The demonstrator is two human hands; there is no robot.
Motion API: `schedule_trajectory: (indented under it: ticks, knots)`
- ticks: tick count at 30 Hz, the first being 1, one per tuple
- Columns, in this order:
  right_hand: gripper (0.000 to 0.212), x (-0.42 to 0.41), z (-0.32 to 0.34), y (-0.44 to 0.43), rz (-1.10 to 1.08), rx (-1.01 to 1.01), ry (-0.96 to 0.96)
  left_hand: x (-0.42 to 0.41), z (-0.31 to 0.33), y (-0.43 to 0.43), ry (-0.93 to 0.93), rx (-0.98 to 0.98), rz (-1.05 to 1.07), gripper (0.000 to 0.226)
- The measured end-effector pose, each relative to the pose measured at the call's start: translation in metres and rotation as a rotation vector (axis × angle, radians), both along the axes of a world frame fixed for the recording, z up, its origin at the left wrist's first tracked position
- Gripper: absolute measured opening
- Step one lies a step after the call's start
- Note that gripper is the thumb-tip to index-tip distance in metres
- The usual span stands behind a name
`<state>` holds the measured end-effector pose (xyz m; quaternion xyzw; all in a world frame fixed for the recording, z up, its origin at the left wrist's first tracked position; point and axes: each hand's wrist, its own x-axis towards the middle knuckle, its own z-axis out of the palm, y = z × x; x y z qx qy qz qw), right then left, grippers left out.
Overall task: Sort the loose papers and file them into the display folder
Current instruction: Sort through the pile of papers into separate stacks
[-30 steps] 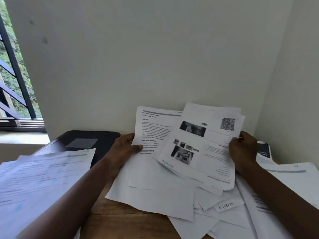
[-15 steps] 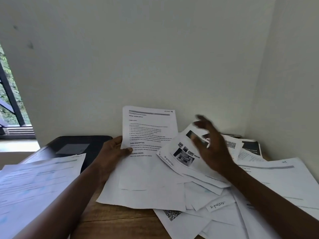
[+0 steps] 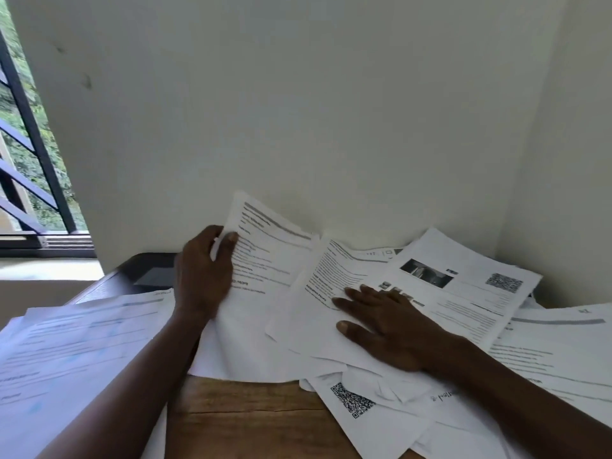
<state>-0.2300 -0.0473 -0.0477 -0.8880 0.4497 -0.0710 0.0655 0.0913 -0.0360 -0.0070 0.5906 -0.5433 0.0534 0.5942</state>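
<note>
Left hand (image 3: 203, 273) was raised at the far left of the paper pile, with the forearm coming in from the near-left corner. The thumb lay on the printed face of a text sheet (image 3: 265, 260) and the fingers curled behind its left edge, clamping the sheet. The sheet was tilted up, its top edge close to the wall (image 3: 298, 111) and its lower part sagging onto the pile.

Right hand (image 3: 381, 326) lay palm down with the fingers straight and spread apart, gripping nothing. It rested flat on the loose papers (image 3: 546, 346) at middle right, and the forearm came in from the near-right corner. The fingertips sat on a second text sheet (image 3: 331, 283). The far side of the hand overlapped a photo sheet (image 3: 463, 293) with a QR code, which lay just right of that second sheet.

A dark flat item at far left was probably the display folder (image 3: 132, 270), but too little of it showed to be sure. It lay on the table behind the left hand, and its near edge was covered by a left stack (image 3: 73, 342) of printed pages.

A bare strip of wooden table (image 3: 248, 415) showed between the two forearms. A QR sheet (image 3: 357, 402) lay near, just left of the right forearm. A window (image 3: 29, 160) with dark bars was at far left.
</note>
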Motion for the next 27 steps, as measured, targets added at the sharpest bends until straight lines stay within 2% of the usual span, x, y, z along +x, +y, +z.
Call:
schedule_trajectory:
  ticks: [3, 10, 15, 19, 24, 27]
  knots:
    - [0.080, 0.000, -0.003, -0.002, -0.009, -0.014, 0.016, 0.010, 0.006, 0.002, 0.097, -0.077, -0.054, 0.016]
    - [0.069, 0.000, -0.003, -0.002, -0.022, -0.004, 0.020, 0.013, 0.004, 0.005, 0.185, -0.087, -0.081, 0.017]
    - [0.087, 0.000, -0.003, -0.002, -0.022, 0.004, -0.017, 0.013, 0.004, 0.005, 0.211, -0.079, -0.087, 0.018]
    - [0.076, 0.001, -0.003, -0.001, -0.062, 0.000, 0.003, 0.012, 0.007, 0.007, 0.191, -0.064, -0.030, 0.019]
    - [0.091, 0.005, 0.005, 0.002, -0.135, -0.036, 0.072, 0.006, 0.041, 0.017, 0.102, -0.020, 0.152, 0.019]
    - [0.102, 0.008, 0.009, 0.006, -0.147, -0.064, 0.082, -0.004, 0.062, 0.031, 0.080, -0.027, 0.184, 0.020]
